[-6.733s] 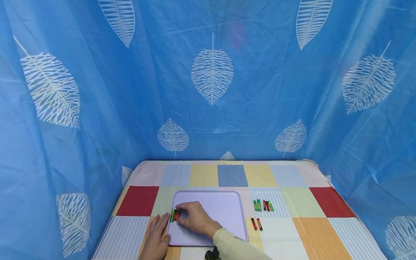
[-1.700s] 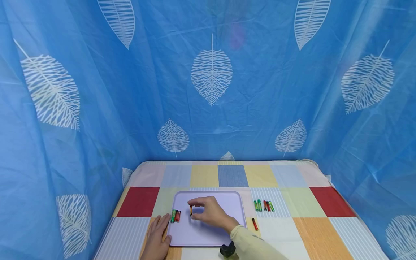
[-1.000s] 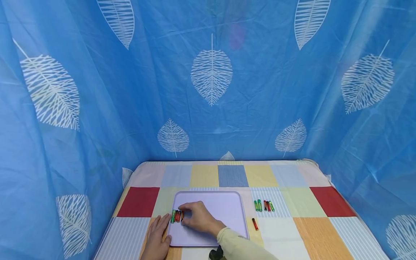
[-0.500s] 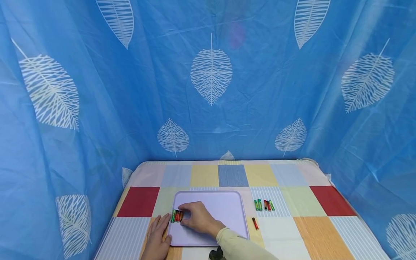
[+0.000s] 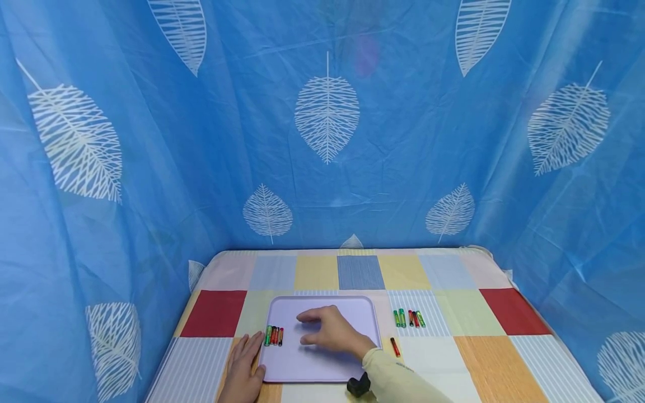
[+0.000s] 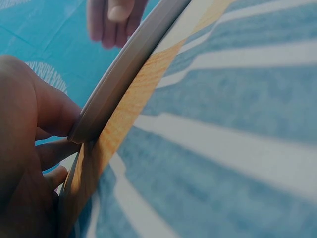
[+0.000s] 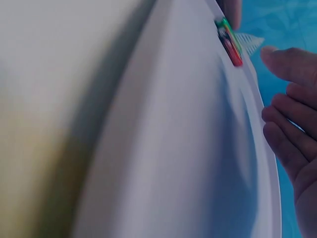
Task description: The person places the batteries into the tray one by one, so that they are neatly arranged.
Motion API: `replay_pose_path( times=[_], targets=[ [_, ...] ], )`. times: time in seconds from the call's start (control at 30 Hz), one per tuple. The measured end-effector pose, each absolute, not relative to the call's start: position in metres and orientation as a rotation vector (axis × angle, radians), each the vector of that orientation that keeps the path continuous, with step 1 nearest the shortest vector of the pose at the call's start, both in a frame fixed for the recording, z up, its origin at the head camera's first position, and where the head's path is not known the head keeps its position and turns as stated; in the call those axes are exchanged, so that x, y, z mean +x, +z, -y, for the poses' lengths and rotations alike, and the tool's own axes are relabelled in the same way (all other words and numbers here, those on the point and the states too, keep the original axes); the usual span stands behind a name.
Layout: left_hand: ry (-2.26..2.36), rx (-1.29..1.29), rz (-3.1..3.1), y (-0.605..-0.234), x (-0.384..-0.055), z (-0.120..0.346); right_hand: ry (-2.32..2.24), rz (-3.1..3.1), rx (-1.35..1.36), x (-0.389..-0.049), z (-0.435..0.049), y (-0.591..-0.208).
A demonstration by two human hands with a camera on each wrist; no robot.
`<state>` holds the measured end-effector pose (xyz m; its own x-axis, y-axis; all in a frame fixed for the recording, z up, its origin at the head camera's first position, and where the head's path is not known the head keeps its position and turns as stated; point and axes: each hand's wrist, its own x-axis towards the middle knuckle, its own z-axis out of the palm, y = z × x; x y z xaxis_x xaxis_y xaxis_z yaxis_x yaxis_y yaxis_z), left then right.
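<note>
A short row of small batteries (image 5: 274, 336), green on the left and red-and-black on the right, lies side by side along the left edge of a pale lilac tray (image 5: 322, 369). My right hand (image 5: 333, 332) hovers over the middle of the tray, thumb and fingers apart, nothing between them; its spread fingers (image 7: 285, 119) also show in the right wrist view. At the tray's left rim rests my left hand (image 5: 244, 364), fingers extended. Its thumb and fingers touch the tray's corner in the left wrist view. A single red-and-black battery (image 5: 395, 347) lies on the cloth right of the tray.
Farther back on the right, several green and red batteries (image 5: 414, 319) lie in two small clusters on the patchwork tablecloth (image 5: 484, 358). A blue curtain (image 5: 393, 168) with white leaf prints hangs behind the table and along both sides. A black device (image 5: 359, 385) sits at my right wrist.
My right hand has set a red-and-black battery, one of two right of the tray earlier, at the row's right end. It has let go and moved right; my left hand stays put.
</note>
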<state>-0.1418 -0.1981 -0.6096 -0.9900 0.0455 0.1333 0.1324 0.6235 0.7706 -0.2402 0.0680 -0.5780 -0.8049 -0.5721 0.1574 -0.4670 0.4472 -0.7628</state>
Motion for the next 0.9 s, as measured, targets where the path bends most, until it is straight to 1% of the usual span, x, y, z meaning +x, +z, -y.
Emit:
replay_pose_path(
  times=[0.47, 0.9],
  targets=[
    [-1.322, -0.132, 2.778, -0.608, -0.144, 0.198, -1.330, -2.592, -0.878, -0.236, -0.146, -0.573],
    [-1.340, -0.113, 2.805, -0.606, -0.144, 0.197, -1.315, -2.653, -0.781, -0.218, -0.212, -0.572]
  ],
)
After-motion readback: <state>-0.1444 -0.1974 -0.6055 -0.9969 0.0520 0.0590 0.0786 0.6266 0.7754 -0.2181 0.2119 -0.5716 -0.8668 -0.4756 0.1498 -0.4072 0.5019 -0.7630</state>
